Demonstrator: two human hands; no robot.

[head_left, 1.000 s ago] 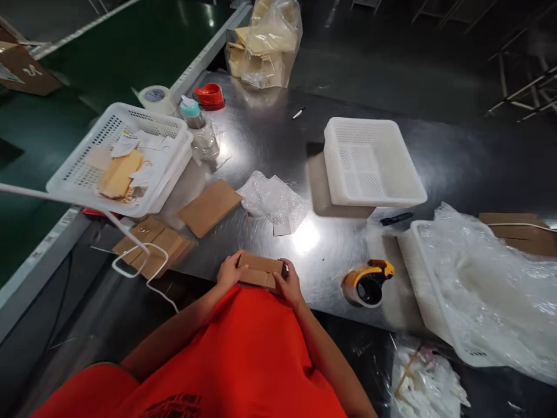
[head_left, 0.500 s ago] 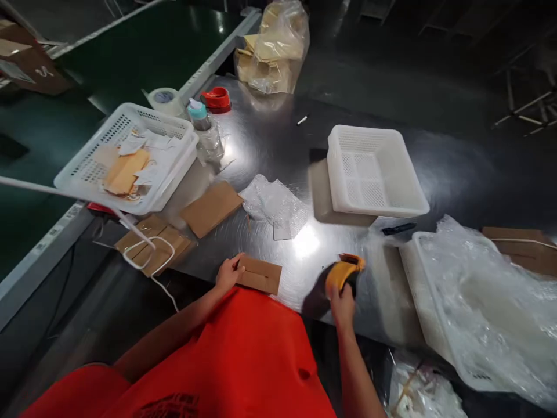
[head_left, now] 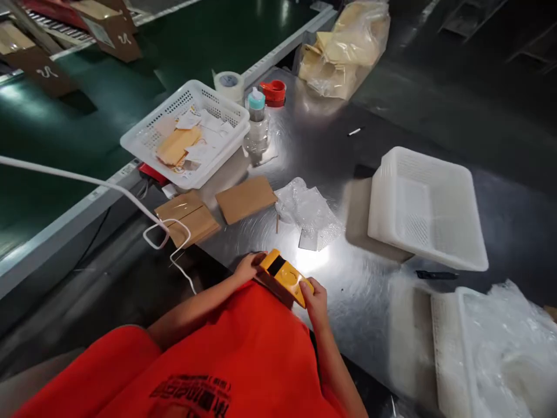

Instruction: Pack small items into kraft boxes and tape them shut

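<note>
white cord (head_left: 145, 210): looping at ten o'clock from the wearer, near the table edge. a sleeve or elbow swinging wide could snag it.
paper-filled basket (head_left: 221, 155): at eleven o'clock, loose slips and an orange-yellow piece inside.
folded cardboard (head_left: 187, 217): at about eleven, with the cord lying over it; a tug on that cord might drag the top piece askew.
left hand (head_left: 248, 268): pinching the left end of the carton, fingertips partly hidden.
brown carton (head_left: 273, 285): at twelve, close against the red shirt, mostly under the dispenser. with so little support showing, a hard push could tip it or spring a flap.
yellow tape dispenser (head_left: 289, 277): slanting over the carton; if it slips, its cutting end might nick the left fingers.
bubble wrap (head_left: 304, 203): crumpled, at twelve to one, beyond the hands.
right hand (head_left: 317, 302): thumb and fingers closed round the dispenser's near end. a loose wrist would skew it.
white tray (head_left: 383, 203): at two, nothing visible inside.
</note>
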